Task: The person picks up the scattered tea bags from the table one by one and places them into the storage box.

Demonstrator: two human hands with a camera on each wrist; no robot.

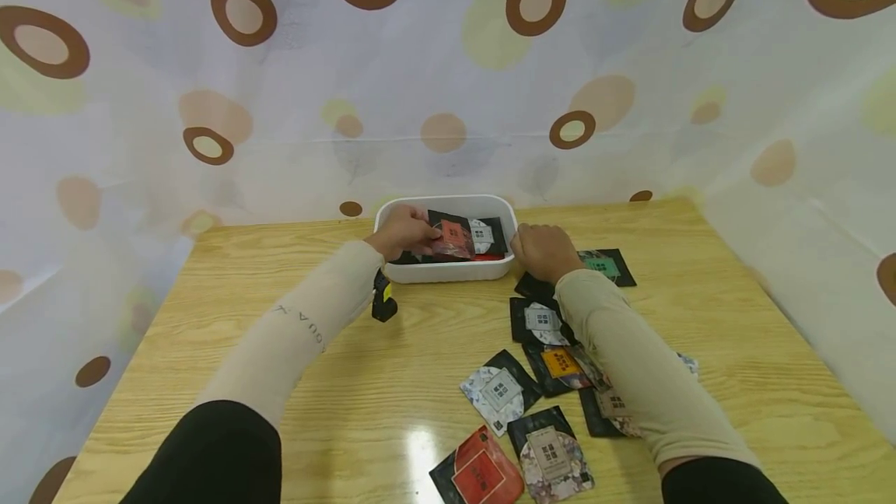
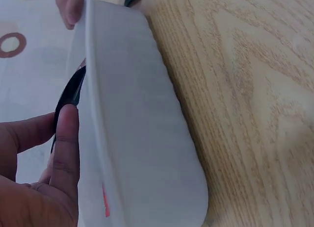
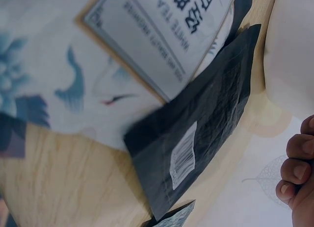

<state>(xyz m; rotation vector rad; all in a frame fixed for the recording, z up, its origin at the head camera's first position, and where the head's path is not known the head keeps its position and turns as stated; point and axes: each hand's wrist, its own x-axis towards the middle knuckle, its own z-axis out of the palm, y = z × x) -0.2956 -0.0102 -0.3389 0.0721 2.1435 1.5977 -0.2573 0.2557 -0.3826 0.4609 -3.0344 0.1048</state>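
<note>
My left hand (image 1: pixel 406 232) pinches a red-and-black tea sachet (image 1: pixel 453 234) between thumb and fingers, over the white plastic box (image 1: pixel 448 273). In the left wrist view the sachet (image 2: pixel 73 87) appears edge-on at the box rim (image 2: pixel 93 89). My right hand (image 1: pixel 544 251) grips the box's right end, its fingers curled at the rim. Other sachets lie inside the box, among them a black one with a white label (image 1: pixel 483 233). Near the right wrist, a black sachet with a barcode (image 3: pixel 196 124) lies beside a white-tea sachet (image 3: pixel 132 75).
Several sachets lie on the wooden table (image 1: pixel 231 309), including an orange-labelled one (image 1: pixel 560 362), a red one (image 1: pixel 483 473) and a green-labelled one (image 1: pixel 605 265) right of the box. A small black-and-yellow object (image 1: pixel 383 306) sits by the left forearm. A patterned curtain (image 1: pixel 448 61) hangs behind.
</note>
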